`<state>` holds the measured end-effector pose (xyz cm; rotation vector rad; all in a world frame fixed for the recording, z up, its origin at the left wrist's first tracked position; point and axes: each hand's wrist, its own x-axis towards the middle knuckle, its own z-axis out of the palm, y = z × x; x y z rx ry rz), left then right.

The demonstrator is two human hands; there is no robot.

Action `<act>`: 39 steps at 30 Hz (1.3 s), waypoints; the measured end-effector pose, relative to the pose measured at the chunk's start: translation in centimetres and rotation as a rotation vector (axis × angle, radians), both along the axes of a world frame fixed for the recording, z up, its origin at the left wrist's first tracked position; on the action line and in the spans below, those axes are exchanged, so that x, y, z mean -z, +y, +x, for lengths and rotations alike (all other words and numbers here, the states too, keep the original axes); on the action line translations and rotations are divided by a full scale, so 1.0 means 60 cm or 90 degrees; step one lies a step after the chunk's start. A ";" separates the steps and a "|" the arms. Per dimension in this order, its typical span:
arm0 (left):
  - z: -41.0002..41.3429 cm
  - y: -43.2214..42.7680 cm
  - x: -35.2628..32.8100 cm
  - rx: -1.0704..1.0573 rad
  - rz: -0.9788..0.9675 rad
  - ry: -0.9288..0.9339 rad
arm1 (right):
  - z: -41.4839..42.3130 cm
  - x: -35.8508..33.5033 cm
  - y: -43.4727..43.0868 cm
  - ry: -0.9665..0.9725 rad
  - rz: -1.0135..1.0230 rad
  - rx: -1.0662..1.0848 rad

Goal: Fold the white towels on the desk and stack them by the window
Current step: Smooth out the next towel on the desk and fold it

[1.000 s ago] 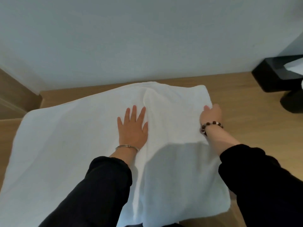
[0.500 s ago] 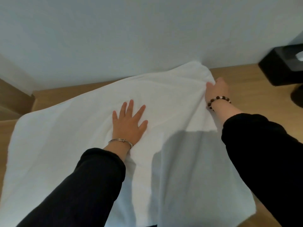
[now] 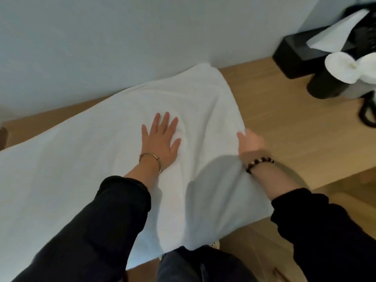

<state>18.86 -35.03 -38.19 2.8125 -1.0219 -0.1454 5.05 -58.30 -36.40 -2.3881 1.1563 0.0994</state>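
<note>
A large white towel (image 3: pixel 81 159) lies spread over the wooden desk (image 3: pixel 284 123), its near edge hanging over the desk's front. My left hand (image 3: pixel 160 139) presses flat on the towel's middle, fingers straight and spread. At the towel's right edge, my right hand (image 3: pixel 251 142) grips the cloth, with the edge curling over its fingers. The view is a little blurred there. Both arms wear black sleeves, with a bracelet on each wrist.
A black tissue box (image 3: pixel 311 45) with a white tissue sticking out stands at the back right against the wall. A dark vase (image 3: pixel 325 86) with white flowers stands in front of it. A black coiled cord (image 3: pixel 368 112) lies at the right edge. Bare desk lies right of the towel.
My right hand has slid back along the towel's right edge from the far corner toward me. The left hand stays pressed on the middle. The view has swung to the right.
</note>
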 end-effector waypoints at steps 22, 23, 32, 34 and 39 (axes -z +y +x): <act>-0.076 -0.107 -0.018 -0.098 0.143 0.094 | -0.202 0.009 0.004 0.007 -0.106 0.191; -0.078 -0.101 -0.011 -0.065 0.148 0.078 | -0.200 0.011 -0.006 0.008 -0.102 0.157; -0.078 -0.086 -0.006 0.013 0.097 0.053 | -0.178 -0.006 -0.125 -0.007 -0.081 0.196; -0.077 -0.087 -0.005 0.015 0.109 0.044 | -0.181 -0.002 -0.109 -0.062 -0.071 0.251; -0.075 -0.087 0.000 0.024 0.116 0.026 | -0.220 0.000 -0.107 0.045 -0.101 0.022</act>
